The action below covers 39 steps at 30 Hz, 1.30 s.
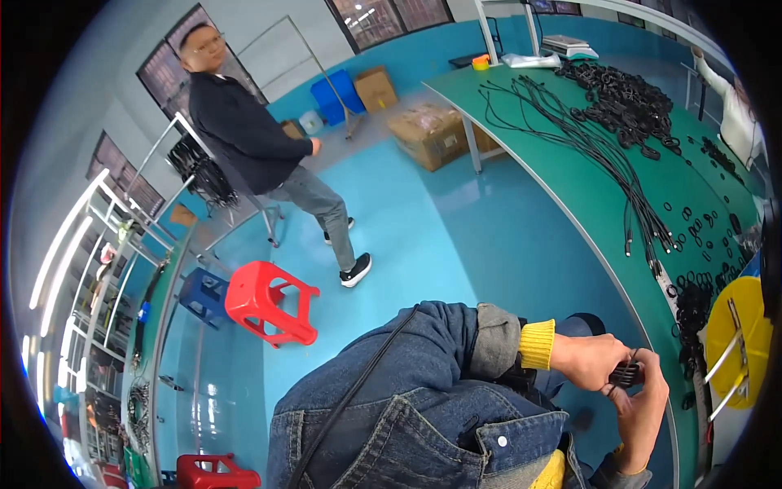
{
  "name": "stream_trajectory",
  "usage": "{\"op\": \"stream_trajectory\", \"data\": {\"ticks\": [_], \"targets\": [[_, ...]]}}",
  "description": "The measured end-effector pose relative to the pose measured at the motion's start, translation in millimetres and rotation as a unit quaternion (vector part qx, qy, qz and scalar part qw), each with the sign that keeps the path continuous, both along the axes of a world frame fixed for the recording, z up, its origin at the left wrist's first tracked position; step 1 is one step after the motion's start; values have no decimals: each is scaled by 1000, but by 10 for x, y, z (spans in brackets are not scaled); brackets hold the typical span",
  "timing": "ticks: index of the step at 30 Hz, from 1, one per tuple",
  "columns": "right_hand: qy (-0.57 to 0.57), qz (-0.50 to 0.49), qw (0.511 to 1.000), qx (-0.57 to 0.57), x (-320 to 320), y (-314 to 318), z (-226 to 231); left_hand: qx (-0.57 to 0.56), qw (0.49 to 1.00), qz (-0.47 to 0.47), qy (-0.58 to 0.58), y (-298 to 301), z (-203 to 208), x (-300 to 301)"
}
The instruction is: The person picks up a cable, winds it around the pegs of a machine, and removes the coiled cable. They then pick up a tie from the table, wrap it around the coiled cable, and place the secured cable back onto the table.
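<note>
a denim jacket (358,391) lies nearest, its yellow cuff (536,344) leading to the left hand (585,360). a small black ribbed piece (626,374) sits between that and the right hand (645,405), by the green tabletop (570,189); each grip is pinched closed on it, neither clearly nearer, its long axis unclear. black cables (629,183) lie on the tabletop; a red stool (244,295) stands on blue floor (383,212).
</note>
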State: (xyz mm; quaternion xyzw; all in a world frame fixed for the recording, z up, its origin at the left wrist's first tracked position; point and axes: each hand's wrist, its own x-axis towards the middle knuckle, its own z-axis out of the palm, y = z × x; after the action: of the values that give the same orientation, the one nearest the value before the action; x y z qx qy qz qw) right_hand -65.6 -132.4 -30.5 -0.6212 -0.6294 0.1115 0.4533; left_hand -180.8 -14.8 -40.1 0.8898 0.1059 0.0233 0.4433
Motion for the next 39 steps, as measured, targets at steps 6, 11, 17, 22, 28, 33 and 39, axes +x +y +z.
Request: {"op": "stream_trajectory", "data": {"ticks": [6,11,17,22,28,33,39], "targets": [[292,58,953,-50,252,-267,-213,-100,979,-20,-175,-387,148,175],[634,171,753,37,236,-356,-329,-231,938,-5,-257,-361,91,320],[249,148,955,67,7,-223,500,-316,911,89,-249,52,310,64],[37,383,915,121,-1138,290,1456,-365,883,105,-277,122,292,16],[-145,674,721,70,-2484,597,1544,-415,858,86,-291,513,394,-211],[-214,687,694,31,-3005,889,1370,-410,842,54,-347,561,333,-461],[-210,627,736,147,-3683,881,1375,-391,858,21,-333,678,325,-722]]}}
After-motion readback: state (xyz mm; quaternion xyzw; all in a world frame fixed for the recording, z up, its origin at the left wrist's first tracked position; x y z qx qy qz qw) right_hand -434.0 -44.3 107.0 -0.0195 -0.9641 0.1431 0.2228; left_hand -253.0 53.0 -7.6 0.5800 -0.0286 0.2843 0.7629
